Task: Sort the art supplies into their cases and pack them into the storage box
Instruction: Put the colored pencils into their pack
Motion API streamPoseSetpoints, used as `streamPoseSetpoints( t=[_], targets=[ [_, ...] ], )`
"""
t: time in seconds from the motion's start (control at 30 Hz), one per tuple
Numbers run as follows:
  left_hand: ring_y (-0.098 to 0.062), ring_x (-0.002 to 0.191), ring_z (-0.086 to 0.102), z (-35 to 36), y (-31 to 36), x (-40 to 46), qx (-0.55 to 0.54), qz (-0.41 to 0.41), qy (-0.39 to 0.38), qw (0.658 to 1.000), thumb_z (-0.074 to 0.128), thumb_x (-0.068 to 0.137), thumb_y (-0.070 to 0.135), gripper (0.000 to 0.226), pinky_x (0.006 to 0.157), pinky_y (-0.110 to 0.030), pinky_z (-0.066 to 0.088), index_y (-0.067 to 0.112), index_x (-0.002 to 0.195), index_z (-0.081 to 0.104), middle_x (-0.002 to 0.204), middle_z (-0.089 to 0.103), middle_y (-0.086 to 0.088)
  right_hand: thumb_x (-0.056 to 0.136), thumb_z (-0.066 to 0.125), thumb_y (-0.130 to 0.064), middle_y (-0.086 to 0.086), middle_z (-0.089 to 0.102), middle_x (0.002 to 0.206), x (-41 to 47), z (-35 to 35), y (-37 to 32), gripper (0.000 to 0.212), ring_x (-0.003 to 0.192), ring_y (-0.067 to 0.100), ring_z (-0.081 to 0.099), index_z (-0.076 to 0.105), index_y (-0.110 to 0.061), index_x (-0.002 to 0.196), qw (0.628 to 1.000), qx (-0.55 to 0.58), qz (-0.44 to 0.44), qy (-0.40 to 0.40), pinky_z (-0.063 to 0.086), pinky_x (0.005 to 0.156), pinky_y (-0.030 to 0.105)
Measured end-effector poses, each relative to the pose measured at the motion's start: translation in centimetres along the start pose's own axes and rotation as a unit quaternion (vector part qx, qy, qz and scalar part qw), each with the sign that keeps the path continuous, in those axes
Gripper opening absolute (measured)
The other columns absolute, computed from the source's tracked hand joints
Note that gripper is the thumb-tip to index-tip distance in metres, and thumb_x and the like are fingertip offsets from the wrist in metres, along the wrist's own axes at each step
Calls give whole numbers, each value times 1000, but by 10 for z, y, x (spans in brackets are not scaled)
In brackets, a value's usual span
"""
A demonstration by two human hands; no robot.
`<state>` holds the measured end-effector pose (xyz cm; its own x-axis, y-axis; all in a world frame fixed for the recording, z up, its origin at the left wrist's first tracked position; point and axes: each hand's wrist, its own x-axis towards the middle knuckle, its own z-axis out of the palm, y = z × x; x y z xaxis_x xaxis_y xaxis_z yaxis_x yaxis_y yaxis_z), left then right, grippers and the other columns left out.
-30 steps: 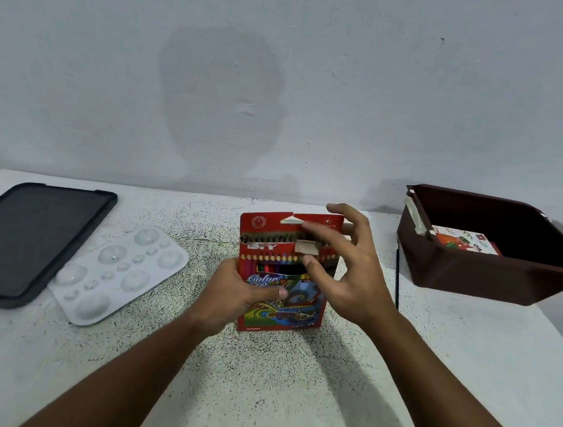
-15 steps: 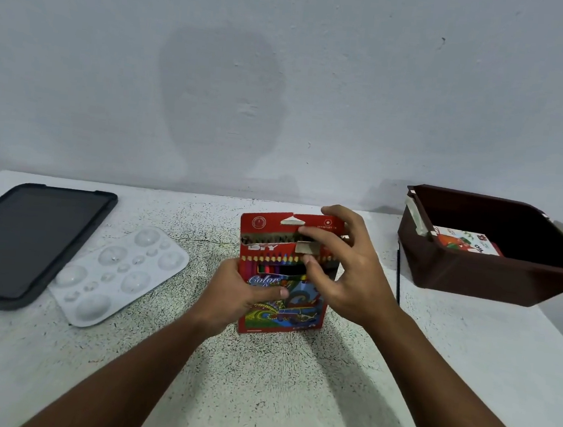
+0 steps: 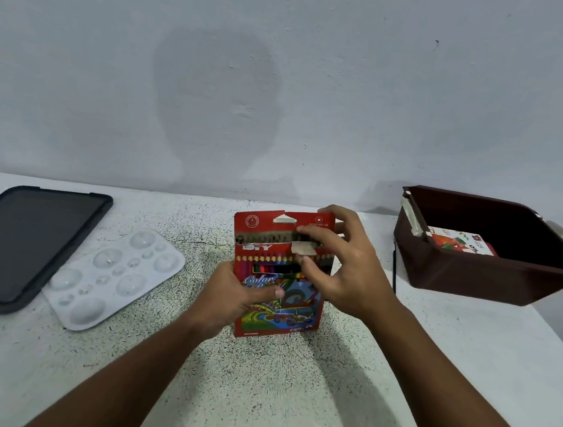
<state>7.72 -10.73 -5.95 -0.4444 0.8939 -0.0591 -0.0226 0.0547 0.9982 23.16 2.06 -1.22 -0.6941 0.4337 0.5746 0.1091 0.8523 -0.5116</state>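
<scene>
Speckled white worktop [image 3: 255, 400] against a pale grey wall [image 3: 286, 76]; a darker, damp-looking patch [image 3: 215, 103] on the wall at centre.

We hold the pencil box [image 3: 279, 275] up over the middle of the table [image 3: 255, 400], with our left hand [image 3: 230, 298] at its left side and our right hand [image 3: 346, 271] at its top right. Far left lies the lid [image 3: 19, 243]. The paint tray [image 3: 112, 276] lies just beside it, to its right. Far right sits the storage box [image 3: 473, 276], with a small pack [image 3: 459, 246] in it.
</scene>
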Motion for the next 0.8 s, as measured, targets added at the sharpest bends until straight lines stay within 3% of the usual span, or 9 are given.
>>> streamPoseSetpoints(
  t=[0.1,0.17,0.23,0.4,0.5,0.67,0.8],
  targets=[
    [-27,89,73,-1,-3,-1,-2,1,-6,1000,81,68,3,40,81,-44,57,7,105,65,98,75,-8,82,72,-28,-5,35,141,-5,0,3,69,122,7,48,37,-42,141,994,94,50,-16,47,92,15],
    [-28,89,73,-2,-6,-1,-6,-9,-9,1000,82,66,3,44,80,-44,58,7,106,64,98,75,-8,82,74,-22,-6,42,140,-8,2,4,87,117,15,57,21,-53,143,971,201,127,-41,53,92,34],
    [-30,87,73,-1,-10,-1,-24,-21,-1,999,82,65,2,44,79,-46,59,6,105,64,96,75,-10,84,71,-11,0,60,124,-10,6,7,92,107,19,65,15,-54,142,940,287,178,-57,55,88,44],
    [-31,86,73,1,-11,3,-34,-33,19,999,81,68,0,38,80,-49,58,7,102,67,95,76,-10,79,68,10,9,71,99,-6,15,12,79,95,23,69,35,-35,136,907,343,245,-6,57,77,40],
    [-30,86,73,-1,-10,3,-31,-31,12,999,81,67,-2,40,79,-48,58,4,103,65,95,76,-10,75,69,13,9,72,96,-5,13,12,67,92,23,70,46,-23,127,895,363,261,3,58,73,36],
    [-25,84,74,-1,-8,1,-30,-22,2,999,79,71,-2,35,64,-31,59,4,102,64,93,76,-7,73,72,11,10,71,98,-3,9,11,52,90,22,70,54,-14,115,896,353,270,-13,58,73,37],
    [-27,84,74,-1,-10,3,-26,-22,9,999,81,69,2,34,71,-40,60,6,100,66,93,76,-7,73,75,5,9,70,104,-1,6,11,51,94,21,69,55,-13,117,896,350,267,-56,58,77,38]
  ],
)
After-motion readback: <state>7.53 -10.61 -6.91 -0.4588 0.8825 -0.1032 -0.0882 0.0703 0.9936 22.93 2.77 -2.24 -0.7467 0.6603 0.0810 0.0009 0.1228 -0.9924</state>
